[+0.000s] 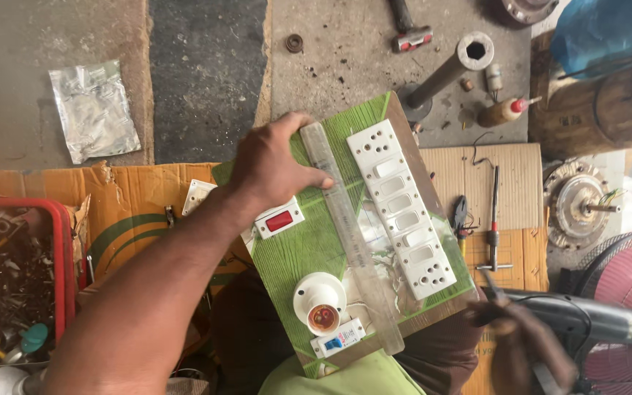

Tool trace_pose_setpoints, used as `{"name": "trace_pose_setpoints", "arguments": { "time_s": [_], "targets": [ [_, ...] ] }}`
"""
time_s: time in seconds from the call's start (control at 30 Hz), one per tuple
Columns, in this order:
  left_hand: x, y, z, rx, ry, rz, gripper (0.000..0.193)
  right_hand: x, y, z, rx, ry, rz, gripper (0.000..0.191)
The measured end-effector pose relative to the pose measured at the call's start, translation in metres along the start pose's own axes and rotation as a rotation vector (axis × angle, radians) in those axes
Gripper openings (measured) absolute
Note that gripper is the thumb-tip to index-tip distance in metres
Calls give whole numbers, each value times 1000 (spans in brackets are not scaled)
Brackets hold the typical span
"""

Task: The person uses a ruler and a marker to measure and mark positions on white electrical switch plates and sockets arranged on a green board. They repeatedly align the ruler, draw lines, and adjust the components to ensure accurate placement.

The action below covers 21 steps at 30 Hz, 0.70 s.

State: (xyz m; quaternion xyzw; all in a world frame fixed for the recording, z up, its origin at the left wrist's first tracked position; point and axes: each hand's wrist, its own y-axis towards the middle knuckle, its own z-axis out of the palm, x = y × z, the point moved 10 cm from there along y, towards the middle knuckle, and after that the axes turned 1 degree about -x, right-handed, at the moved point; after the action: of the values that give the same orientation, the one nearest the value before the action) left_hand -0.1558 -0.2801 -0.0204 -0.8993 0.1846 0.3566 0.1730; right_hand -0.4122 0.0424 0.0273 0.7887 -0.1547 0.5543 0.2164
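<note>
A red crate (58, 219) at the left edge is filled with dark metal scrap and cut off by the frame. A green board (316, 252), resting on the lap, carries a white switch strip (402, 208), a red rocker switch (279, 221) and a white lamp holder (319, 301). A clear ruler (351, 234) is pressed flat on the board by the spread fingers of the left hand (272, 164). A hammer (407, 29) and glue bottle (505, 111) lie beyond. The right hand (524, 344) is blurred; its grip cannot be told.
</note>
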Motion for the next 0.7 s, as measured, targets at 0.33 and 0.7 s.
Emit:
{"name": "trace_pose_setpoints", "arguments": {
  "time_s": [0.33, 0.7],
  "targets": [
    [35, -17, -30, -45, -94, -91, 69, -70, -69, -30, -392, 166, 232, 37],
    [39, -15, -21, 51, -101, -194, 67, -46, -62, 36, -82, -276, 347, 116]
  ]
}}
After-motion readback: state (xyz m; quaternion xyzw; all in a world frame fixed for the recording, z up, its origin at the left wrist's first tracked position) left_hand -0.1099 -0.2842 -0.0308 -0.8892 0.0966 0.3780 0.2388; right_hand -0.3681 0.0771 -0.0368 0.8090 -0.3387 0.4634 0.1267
